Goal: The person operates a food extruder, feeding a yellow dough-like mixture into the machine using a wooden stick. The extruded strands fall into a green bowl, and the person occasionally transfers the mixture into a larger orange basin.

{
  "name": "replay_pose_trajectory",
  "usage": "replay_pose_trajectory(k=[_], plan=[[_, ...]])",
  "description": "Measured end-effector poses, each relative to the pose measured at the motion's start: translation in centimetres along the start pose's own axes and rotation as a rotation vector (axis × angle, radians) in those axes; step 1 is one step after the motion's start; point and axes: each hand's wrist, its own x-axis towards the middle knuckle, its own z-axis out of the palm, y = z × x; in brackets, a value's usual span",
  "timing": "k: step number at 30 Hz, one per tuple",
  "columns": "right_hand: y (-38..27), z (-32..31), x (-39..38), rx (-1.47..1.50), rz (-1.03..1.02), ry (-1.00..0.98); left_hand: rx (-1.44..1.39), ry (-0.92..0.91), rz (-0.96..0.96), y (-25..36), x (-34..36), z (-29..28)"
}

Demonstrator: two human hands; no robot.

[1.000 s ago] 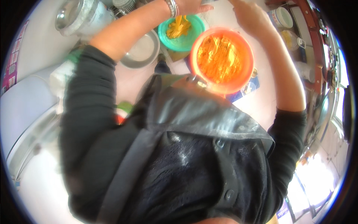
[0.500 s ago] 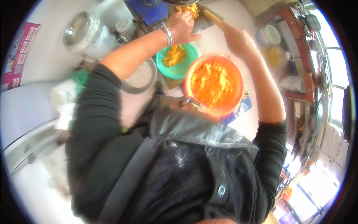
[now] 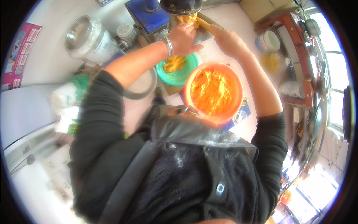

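Observation:
My left hand [image 3: 182, 39], fingers apart and thumb out, lies against yellow dough [image 3: 187, 18] below the dark cylindrical outlet of a machine [image 3: 180, 5]. My right hand [image 3: 228, 42] is closed on a yellow-handled tool [image 3: 204, 24], whose far end reaches the dough beside my left fingers. Nearer me, a turquoise bowl [image 3: 186, 75] holds yellow strips [image 3: 175, 64], and a large orange bowl [image 3: 236, 92] is full of an orange-yellow mixture [image 3: 211, 89].
Left are a grey basin [image 3: 143, 93], a lidded metal-rimmed container [image 3: 82, 39], a blue machine housing [image 3: 143, 13] and a motor [image 3: 126, 33]. Right are a white bucket [image 3: 269, 41], yellow jug [image 3: 273, 62] and red-brown wooden rack [image 3: 304, 56].
The view has shifted, bringing the machine into sight. Since half a second ago my right hand has moved slightly left, bringing the tool closer to the dough and my left fingers.

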Motion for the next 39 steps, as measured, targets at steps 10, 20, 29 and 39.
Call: replay_pose_trajectory(k=[10,20,29,39], plan=[[-0.5,0.4,1.9,-0.124,0.003,-0.084,-0.051,-0.080,-0.034,-0.2,0.4,0.3],[-1.0,-2.7,-3.0,-0.153,0.090,0.011,-0.266,0.138,-0.265,-3.2,-3.1,-0.7],[-3.4,0.7,-1.2,-0.163,0.099,-0.062,-0.645,0.186,-0.383,-5.9,-4.2,2.2],[-0.7,-0.8,-2.8,0.010,0.090,0.065,-0.398,0.275,-0.170,-4.1,-1.9,1.0]])
